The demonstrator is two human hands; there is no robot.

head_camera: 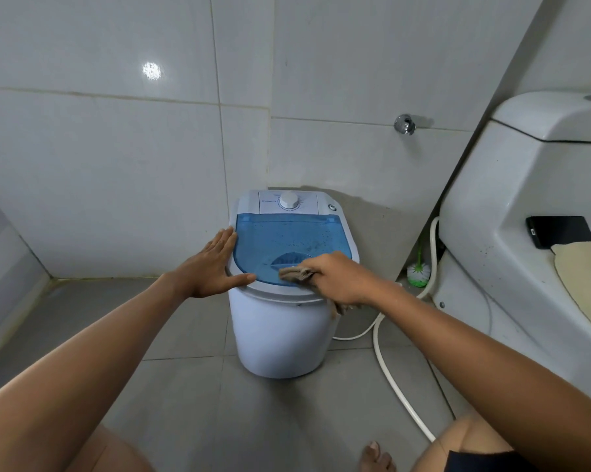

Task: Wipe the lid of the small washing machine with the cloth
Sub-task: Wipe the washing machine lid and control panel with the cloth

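A small white washing machine (280,335) stands on the floor against the tiled wall. Its translucent blue lid (287,240) is closed and speckled with droplets, with a white dial (289,200) behind it. My left hand (216,267) lies flat and open against the machine's left rim, thumb along the front edge. My right hand (335,279) presses a crumpled beige cloth (296,274) on the lid's front edge; part of the cloth hangs below my wrist.
A white toilet (525,206) stands close on the right, with a black phone (559,231) on it. A white hose (389,369) runs over the floor past the machine. A green-and-white brush (418,272) stands in the corner. A chrome tap (404,124) juts from the wall.
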